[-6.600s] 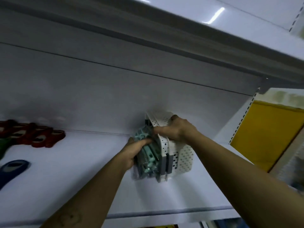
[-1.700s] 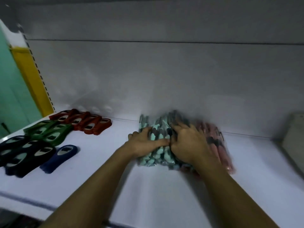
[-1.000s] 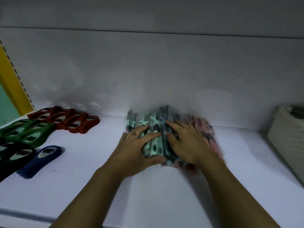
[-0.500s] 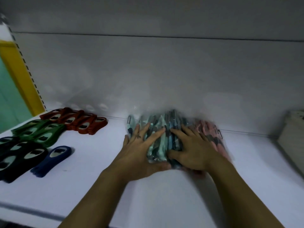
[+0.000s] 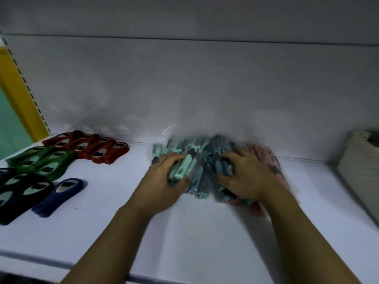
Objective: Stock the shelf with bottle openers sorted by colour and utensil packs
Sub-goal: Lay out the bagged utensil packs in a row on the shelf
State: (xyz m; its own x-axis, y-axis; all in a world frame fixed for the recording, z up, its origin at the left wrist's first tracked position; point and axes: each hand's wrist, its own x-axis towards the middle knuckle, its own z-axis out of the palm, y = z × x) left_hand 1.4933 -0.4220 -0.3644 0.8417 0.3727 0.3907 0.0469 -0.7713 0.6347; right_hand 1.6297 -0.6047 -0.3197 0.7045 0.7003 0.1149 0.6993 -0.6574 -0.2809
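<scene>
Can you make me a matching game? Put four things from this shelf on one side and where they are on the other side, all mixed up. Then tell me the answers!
Things:
1. red bottle openers
2. blue bottle opener
3. utensil packs
4. basket

Places:
A. far right end of the shelf
B. middle of the shelf, in clear bags
C. back left, by the wall
D. lying singly on the left, nearer the front

Pairs: 1-C, 2-D, 3-B, 4-A
</scene>
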